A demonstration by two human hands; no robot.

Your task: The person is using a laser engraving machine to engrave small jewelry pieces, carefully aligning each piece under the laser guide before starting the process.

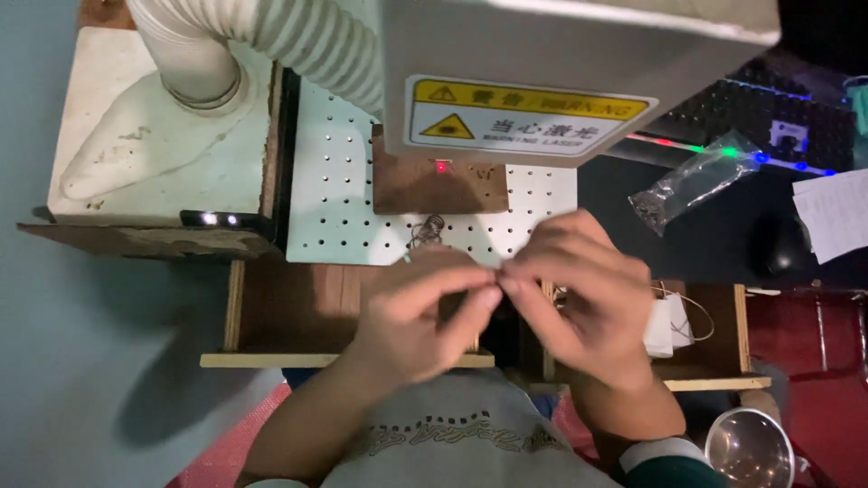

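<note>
A small item pinched between the fingertips of the left hand (411, 312) and the right hand (579, 289) is too tiny and hidden to make out. The hands meet at the scene's centre, near the front edge of the white perforated plate (334, 190). A small coiled wire piece (428, 230) lies on that plate, just beyond the fingers.

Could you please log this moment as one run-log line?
left hand: pinching, fingertips meet right | right hand: pinching | item: too small to tell | above: perforated plate
</note>
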